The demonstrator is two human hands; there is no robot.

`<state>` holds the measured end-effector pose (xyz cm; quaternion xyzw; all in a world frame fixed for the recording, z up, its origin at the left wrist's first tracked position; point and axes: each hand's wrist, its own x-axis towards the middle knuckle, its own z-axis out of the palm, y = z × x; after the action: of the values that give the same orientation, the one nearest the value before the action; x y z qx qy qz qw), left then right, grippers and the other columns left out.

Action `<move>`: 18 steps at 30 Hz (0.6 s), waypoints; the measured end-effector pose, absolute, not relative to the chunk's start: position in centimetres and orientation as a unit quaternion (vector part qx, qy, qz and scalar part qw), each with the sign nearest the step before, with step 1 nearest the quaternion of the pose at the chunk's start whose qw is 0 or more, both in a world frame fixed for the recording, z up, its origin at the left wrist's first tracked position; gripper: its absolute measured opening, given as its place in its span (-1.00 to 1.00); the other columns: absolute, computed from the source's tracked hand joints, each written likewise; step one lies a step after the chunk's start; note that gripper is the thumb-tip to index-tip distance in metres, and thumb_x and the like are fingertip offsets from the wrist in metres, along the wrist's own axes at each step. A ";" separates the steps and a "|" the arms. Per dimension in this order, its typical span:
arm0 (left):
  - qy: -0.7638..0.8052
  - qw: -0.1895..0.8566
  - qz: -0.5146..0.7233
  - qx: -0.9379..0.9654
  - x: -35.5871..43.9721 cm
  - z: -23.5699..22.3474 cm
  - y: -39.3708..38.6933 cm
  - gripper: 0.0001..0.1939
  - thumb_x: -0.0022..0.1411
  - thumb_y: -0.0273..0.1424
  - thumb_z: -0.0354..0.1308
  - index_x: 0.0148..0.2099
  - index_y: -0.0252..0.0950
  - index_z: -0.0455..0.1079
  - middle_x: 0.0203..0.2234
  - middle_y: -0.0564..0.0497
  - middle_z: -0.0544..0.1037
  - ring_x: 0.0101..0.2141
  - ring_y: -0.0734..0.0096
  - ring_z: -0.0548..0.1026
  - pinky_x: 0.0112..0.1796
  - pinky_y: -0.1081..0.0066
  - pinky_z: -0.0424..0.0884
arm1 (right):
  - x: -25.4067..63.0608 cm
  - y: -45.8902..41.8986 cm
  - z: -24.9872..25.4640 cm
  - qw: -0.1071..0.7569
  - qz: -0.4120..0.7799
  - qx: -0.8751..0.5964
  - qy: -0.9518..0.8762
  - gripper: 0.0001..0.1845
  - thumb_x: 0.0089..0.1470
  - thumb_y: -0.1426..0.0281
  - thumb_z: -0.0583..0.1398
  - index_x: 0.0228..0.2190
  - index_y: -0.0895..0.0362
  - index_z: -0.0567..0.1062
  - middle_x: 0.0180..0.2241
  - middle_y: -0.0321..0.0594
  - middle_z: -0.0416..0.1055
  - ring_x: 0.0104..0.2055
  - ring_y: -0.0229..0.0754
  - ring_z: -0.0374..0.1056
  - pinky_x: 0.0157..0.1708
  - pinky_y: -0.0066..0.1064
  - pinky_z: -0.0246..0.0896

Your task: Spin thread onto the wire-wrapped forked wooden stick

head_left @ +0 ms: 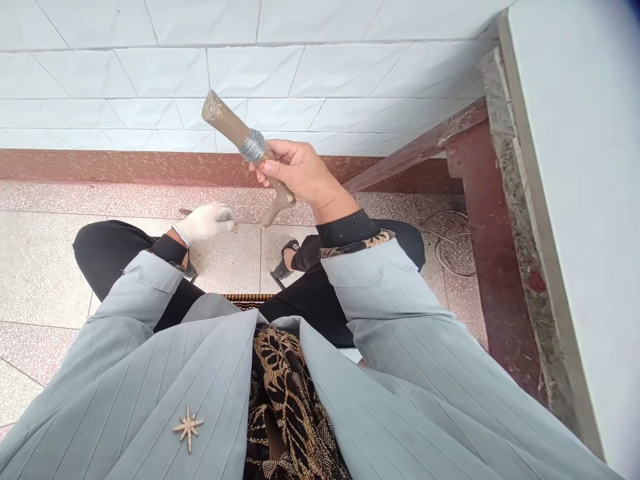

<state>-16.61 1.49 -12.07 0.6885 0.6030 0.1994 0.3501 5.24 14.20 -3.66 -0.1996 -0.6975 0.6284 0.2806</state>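
Observation:
My right hand is raised and wrapped round a brown tool handle with a band of grey wire wound about it; the handle's thick end points up-left and its lower end sticks out below my fist. My left hand, in a white glove, is lower down over my left knee. Its fingers are pinched on a small dark object that I cannot make out. I sit with black-trousered knees spread above the tiled floor.
A speckled tile floor lies in front, bounded by a white tiled wall with a red-brown skirting. A dark red door frame stands at the right, with a loose cord on the floor beside it. Sandalled feet show below.

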 end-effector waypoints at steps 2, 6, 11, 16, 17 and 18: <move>0.611 0.338 0.162 0.697 -16.5 -12.8 1.6 -0.86 0.22 -0.34 0.19 -0.33 -0.27 0.51 -0.17 -0.07 0.63 -0.14 0.27 0.55 -0.01 0.26 0.44 | 5.1 14.2 -3.7 0.308 0.645 -0.179 -0.677 -0.57 0.04 0.03 0.50 -0.29 0.07 0.56 -0.48 -0.33 0.44 -0.43 -0.28 0.30 -0.36 -0.40 0.32; 0.648 0.389 0.141 0.640 -15.8 -14.5 2.1 -0.86 0.19 -0.34 0.20 -0.22 -0.27 0.49 -0.29 -0.01 0.60 -0.25 0.31 0.51 -0.18 0.33 0.40 | 5.1 13.9 -3.2 0.330 0.682 -0.141 -0.637 -0.43 -0.08 -0.11 0.52 -0.32 0.08 0.55 -0.44 -0.29 0.50 -0.50 -0.28 0.27 -0.46 -0.36 0.21; 0.650 0.401 0.149 0.628 -14.8 -16.4 2.5 -0.78 0.07 -0.43 0.29 -0.17 -0.26 0.49 -0.31 0.01 0.59 -0.28 0.30 0.50 -0.22 0.35 0.38 | 5.6 13.3 -2.2 0.277 0.674 -0.178 -0.661 -0.45 -0.06 -0.14 0.47 -0.21 -0.02 0.61 -0.23 -0.22 0.59 -0.43 -0.21 0.32 -0.39 -0.29 0.29; 0.675 0.409 0.175 0.588 -15.5 -16.8 2.7 -0.80 0.10 -0.46 0.27 -0.18 -0.24 0.61 -0.32 -0.02 0.65 -0.29 0.29 0.55 -0.19 0.35 0.41 | 6.2 13.5 -1.7 0.307 0.636 -0.222 -0.672 -0.52 -0.01 -0.09 0.37 -0.15 -0.07 0.59 -0.07 -0.21 0.61 -0.25 -0.10 0.42 -0.30 -0.26 0.39; 0.674 0.427 0.191 0.571 -15.7 -16.6 2.7 -0.75 0.09 -0.48 0.27 -0.15 -0.25 0.62 -0.30 -0.03 0.66 -0.32 0.32 0.55 -0.21 0.36 0.41 | 6.3 13.7 -1.6 0.331 0.628 -0.224 -0.668 -0.52 -0.02 -0.08 0.36 -0.15 -0.07 0.59 -0.02 -0.20 0.61 -0.16 -0.06 0.45 -0.29 -0.24 0.40; 0.674 0.441 0.207 0.555 -15.9 -16.4 2.7 -0.71 0.07 -0.50 0.26 -0.11 -0.26 0.62 -0.28 -0.03 0.67 -0.34 0.35 0.54 -0.24 0.37 0.41 | 6.5 13.8 -1.4 0.351 0.621 -0.231 -0.662 -0.52 -0.03 -0.08 0.35 -0.16 -0.07 0.58 0.03 -0.19 0.59 -0.04 -0.02 0.47 -0.27 -0.24 0.41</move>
<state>-15.87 2.73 -16.35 0.5551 0.6739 0.2069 0.4414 6.52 13.81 -1.43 -0.2307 -0.6623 0.6206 0.3508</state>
